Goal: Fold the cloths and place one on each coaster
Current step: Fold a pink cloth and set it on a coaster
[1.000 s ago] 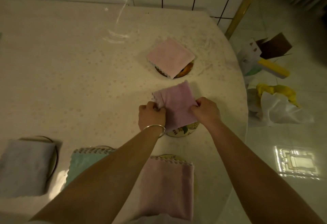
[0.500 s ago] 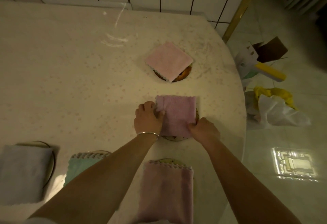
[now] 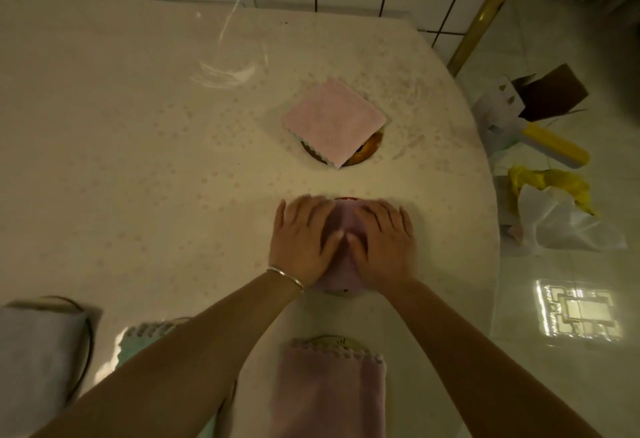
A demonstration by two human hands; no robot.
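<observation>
Both hands now flat, seemingly pressing cloth.

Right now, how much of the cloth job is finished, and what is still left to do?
Done: the far pink cloth lies folded on its coaster; the near pink cloth, grey cloth and green cloth also lie on coasters. In hand: the left hand and right hand press flat on the middle pink cloth. Left: lifting the hands away; no unfolded cloth shows.

Head view — steep downward, close over table.
</observation>
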